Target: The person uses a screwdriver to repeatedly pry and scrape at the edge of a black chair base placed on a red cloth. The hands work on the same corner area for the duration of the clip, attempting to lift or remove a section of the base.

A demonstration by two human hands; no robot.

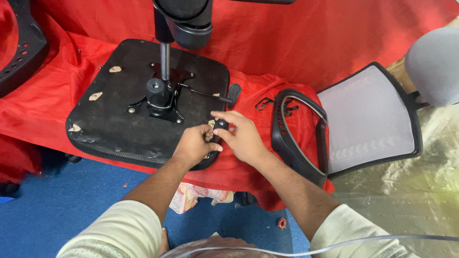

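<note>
An upturned black chair seat (114, 110) lies on a red cloth (267, 43), its metal mechanism plate (160, 98) and gas column (165, 59) pointing up. A lever with a black paddle handle (233, 92) sticks out to the right. My left hand (195, 143) and my right hand (241, 134) meet at the seat's front right corner. Both pinch a small black knob (220, 125) held between their fingers. What the knob joins to is hidden by my fingers.
A black armrest loop (291, 138) and a grey mesh chair back (368, 119) lie to the right on the cloth. Another black chair part (21, 48) sits at the far left. Blue carpet (67, 200) is below, with a small red piece (282, 223) on it.
</note>
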